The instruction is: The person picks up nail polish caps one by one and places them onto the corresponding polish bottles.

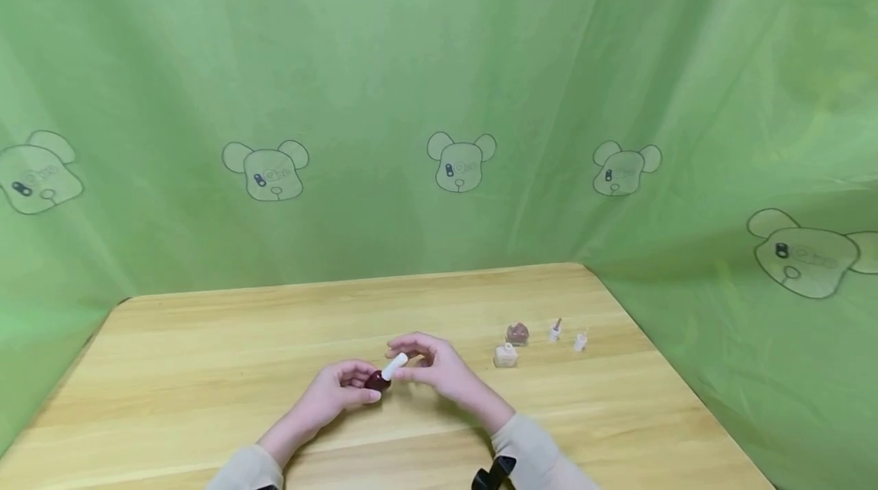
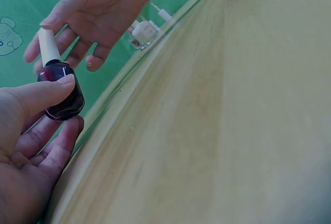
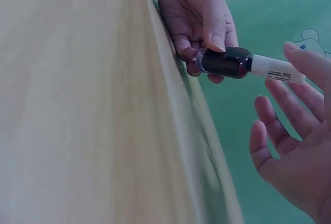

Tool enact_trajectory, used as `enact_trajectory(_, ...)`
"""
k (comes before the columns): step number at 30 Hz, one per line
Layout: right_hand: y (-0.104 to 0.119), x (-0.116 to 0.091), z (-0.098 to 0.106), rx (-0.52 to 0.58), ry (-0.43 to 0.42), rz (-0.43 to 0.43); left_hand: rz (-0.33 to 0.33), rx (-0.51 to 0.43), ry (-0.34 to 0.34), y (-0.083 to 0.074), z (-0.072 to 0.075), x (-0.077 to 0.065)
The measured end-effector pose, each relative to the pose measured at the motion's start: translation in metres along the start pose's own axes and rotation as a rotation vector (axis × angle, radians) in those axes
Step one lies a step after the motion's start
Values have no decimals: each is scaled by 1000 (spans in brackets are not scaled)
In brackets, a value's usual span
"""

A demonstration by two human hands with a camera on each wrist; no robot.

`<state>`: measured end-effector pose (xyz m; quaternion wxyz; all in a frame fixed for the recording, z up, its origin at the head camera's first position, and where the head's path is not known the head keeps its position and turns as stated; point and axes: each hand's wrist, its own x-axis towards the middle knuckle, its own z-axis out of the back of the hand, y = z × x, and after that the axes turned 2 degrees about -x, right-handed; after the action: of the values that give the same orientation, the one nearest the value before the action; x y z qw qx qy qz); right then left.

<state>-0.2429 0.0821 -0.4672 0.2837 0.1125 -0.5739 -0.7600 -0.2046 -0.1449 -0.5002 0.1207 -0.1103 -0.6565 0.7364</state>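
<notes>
the left hand [image 1: 334, 391] pinches a dark bottle [image 3: 234, 63], its cap [image 3: 275, 69] between relaxed thumb and fingers of the right hand [image 1: 440, 368].

We are facing a table [image 1: 226, 353], a curtain [image 1: 370, 235] behind.
We are seeing a bottle [image 1: 376, 382] between our left hand [image 1: 336, 392] and right hand [image 1: 442, 369]; two jars [image 1: 505, 357] are standing rightward, two caps [image 1: 580, 343] farther right.

left fingers [image 2: 61, 151] pinch dark bottle [image 2: 75, 97] | right fingers [image 2: 98, 56] spread beside white cap [image 2: 48, 47]
</notes>
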Motion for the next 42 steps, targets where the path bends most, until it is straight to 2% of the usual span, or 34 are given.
enact_trajectory(4,1,2,3,32,62,35,-8,4,-2,-1,1,1)
enact_trajectory(11,0,0,4,45,73,-50,-6,8,-4,0,1,1)
enact_trajectory(14,1,0,3,42,65,-47,-1,8,-7,-1,1,1)
enact_trajectory(18,2,0,2,28,29,-56,5,5,-5,-2,1,1)
enact_trajectory(28,6,-1,-7,48,-133,-103,-8,8,8,1,1,1)
enact_trajectory(33,10,-3,-9,42,-168,-100,-7,18,0,1,0,1)
enact_trajectory(36,10,-3,-8,37,-145,-100,-4,21,-3,1,0,1)
enact_trajectory(42,7,-1,-3,65,-15,-100,-1,33,-5,2,1,2)
